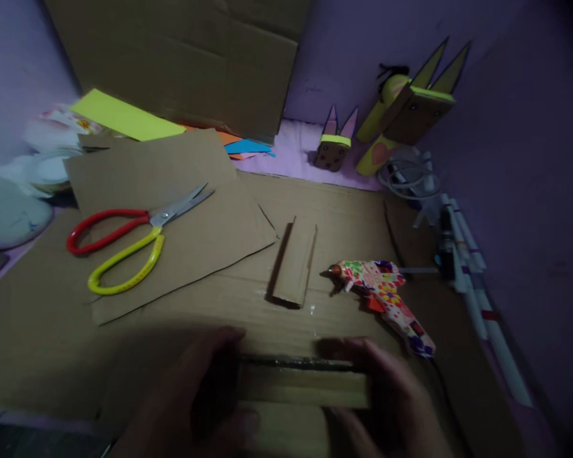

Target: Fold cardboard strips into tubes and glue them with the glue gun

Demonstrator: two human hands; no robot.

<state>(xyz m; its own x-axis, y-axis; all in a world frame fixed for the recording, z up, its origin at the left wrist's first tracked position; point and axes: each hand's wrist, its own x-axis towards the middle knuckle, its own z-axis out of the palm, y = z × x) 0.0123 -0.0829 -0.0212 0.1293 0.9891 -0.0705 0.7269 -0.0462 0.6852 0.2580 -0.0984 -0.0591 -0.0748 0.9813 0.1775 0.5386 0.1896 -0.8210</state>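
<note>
Low in the view, my left hand [205, 394] and my right hand [386, 388] grip the two ends of a folded cardboard piece [305, 388], with a dark, shiny line along its far edge. Beyond it a small cardboard strip with raised sides [295, 264] lies on the cardboard sheet [239, 312]. To the right of this strip rests a flower-patterned glue gun [386, 289], its tip facing left. Scissors with one red and one yellow handle [160, 222] lie partly open on a cut cardboard piece [191, 165] at the left. Shadow blurs both hands.
Cardboard animal figures [334, 149] with pointed ears stand at the back right. Rolled paper tubes [487, 324] line the right side. A large cardboard panel [186, 57] leans on the wall, behind yellow paper [128, 117]. A white bundle [9, 203] is at the left.
</note>
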